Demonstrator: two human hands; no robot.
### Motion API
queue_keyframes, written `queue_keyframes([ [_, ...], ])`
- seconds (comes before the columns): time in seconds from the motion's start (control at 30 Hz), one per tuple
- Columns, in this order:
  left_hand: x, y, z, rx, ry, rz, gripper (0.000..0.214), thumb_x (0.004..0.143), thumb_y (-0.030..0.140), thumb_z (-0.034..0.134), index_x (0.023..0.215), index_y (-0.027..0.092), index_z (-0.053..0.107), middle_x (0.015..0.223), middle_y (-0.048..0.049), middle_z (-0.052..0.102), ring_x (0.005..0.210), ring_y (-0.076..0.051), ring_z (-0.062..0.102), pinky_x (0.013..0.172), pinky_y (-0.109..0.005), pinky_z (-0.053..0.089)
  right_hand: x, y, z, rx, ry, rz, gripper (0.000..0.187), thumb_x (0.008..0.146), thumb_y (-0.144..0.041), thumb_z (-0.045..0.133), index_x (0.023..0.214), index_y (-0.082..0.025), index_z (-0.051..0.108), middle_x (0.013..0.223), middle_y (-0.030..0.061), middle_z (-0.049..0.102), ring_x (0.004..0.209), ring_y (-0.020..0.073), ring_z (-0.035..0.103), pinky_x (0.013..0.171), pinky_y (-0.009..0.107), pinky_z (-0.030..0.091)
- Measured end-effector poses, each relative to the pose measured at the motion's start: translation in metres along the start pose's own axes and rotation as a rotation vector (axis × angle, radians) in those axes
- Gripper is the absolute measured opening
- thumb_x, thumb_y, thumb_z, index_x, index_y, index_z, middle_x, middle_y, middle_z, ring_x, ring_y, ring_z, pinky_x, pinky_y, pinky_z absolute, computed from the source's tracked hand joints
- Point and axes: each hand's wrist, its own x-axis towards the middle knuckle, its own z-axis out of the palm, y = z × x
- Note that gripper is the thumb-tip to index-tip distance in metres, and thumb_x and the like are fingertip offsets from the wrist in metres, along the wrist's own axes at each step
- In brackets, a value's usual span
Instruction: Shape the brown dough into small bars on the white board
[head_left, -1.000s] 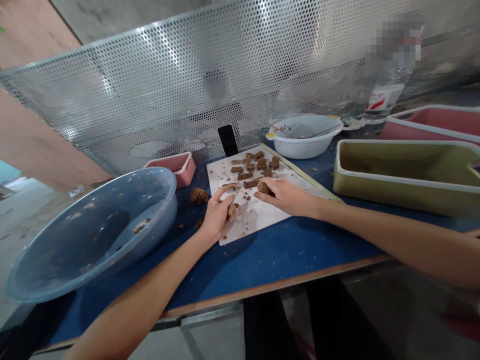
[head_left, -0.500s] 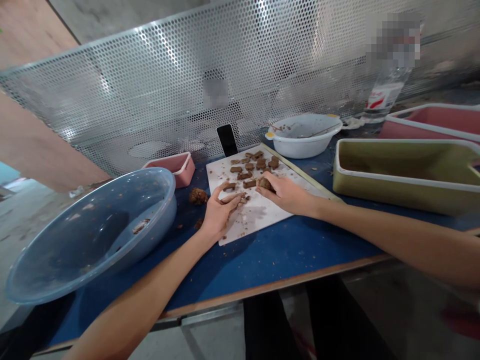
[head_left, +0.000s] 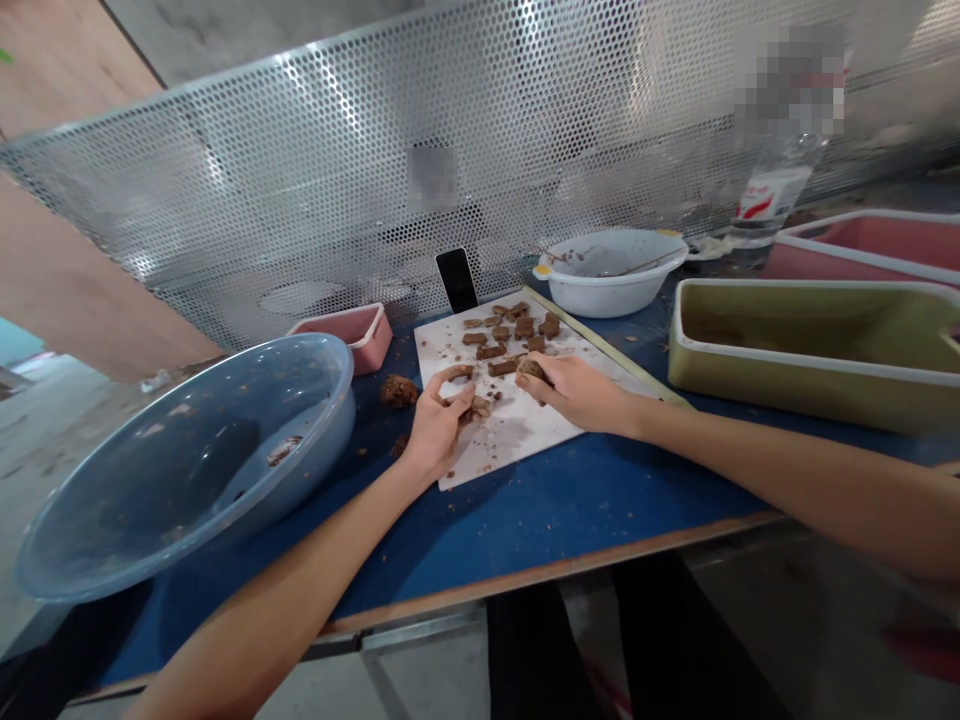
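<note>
My right hand point(head_left: 574, 388) is closed around a rounded brown lump point(head_left: 531, 370), possibly a stone, above the white board point(head_left: 517, 445). My left hand point(head_left: 437, 425) rests at the board's left side, thumb and fingers apart. Broken brown crumbs point(head_left: 478, 406) lie by its fingertips; whether the fingers touch them is hard to see. Just beyond both hands lies a brown stick-like piece point(head_left: 502, 369). Several brown blocky pieces point(head_left: 523, 327) are spread over the far half of the board.
A blue basin point(head_left: 315, 440) leans at left, near a small pink box point(head_left: 373, 338) and a dark brown clump point(head_left: 398, 391). Behind the board stand a phone point(head_left: 457, 280) and a white basin point(head_left: 607, 297). Right are a green trough point(head_left: 810, 385), a pink trough point(head_left: 862, 225) and a bottle point(head_left: 772, 195).
My left fingers have spread apart, and more broken brown crumbs show beside them. My right hand keeps its hold on the lump, nearly in the same place.
</note>
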Motion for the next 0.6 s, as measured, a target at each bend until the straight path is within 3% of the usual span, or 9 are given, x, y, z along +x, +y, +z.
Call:
queue_keyframes([
  [0.2, 0.0046, -0.0068, -0.0035, -0.117, 0.036, -0.004, 0.068, 0.074, 0.014, 0.099, 0.128, 0.022, 0.06, 0.096, -0.007, 0.086, 0.087, -0.019, 0.083, 0.092, -0.033, 0.065, 0.0017, 0.0006, 0.002, 0.147, 0.071, -0.005, 0.029, 0.109, -0.051, 0.047, 0.115, -0.024, 0.053, 0.095, 0.0058, 0.071, 0.079, 0.0231, 0.063, 0.074, 0.035, 0.044],
  [0.3, 0.0066, -0.0085, -0.0035, -0.139, 0.062, -0.015, 0.076, 0.075, 0.009, 0.098, 0.135, 0.023, 0.054, 0.103, -0.0093, 0.086, 0.092, -0.022, 0.084, 0.1, -0.039, 0.065, 0.0026, 0.0032, 0.0043, 0.132, 0.085, -0.04, 0.021, 0.106, -0.043, 0.052, 0.116, -0.024, 0.053, 0.107, 0.0086, 0.074, 0.09, 0.0248, 0.067, 0.08, 0.035, 0.047],
  [0.43, 0.0064, -0.0063, -0.0013, -0.14, 0.141, -0.027, 0.082, 0.073, 0.011, 0.101, 0.139, 0.021, 0.052, 0.093, -0.0063, 0.085, 0.089, -0.022, 0.084, 0.096, -0.039, 0.066, 0.0007, 0.0038, 0.0042, 0.043, 0.044, -0.049, 0.018, 0.106, -0.043, 0.053, 0.109, -0.025, 0.052, 0.106, 0.0095, 0.076, 0.095, 0.0268, 0.068, 0.081, 0.035, 0.046],
  [0.6, 0.0046, -0.0008, -0.0011, -0.074, 0.172, -0.06, 0.075, 0.074, 0.017, 0.102, 0.135, 0.019, 0.058, 0.083, -0.003, 0.081, 0.072, -0.016, 0.079, 0.075, -0.027, 0.064, -0.002, 0.0006, 0.0006, -0.027, 0.016, -0.029, 0.033, 0.11, -0.056, 0.047, 0.1, -0.025, 0.052, 0.087, 0.0064, 0.073, 0.085, 0.026, 0.068, 0.077, 0.034, 0.043],
])
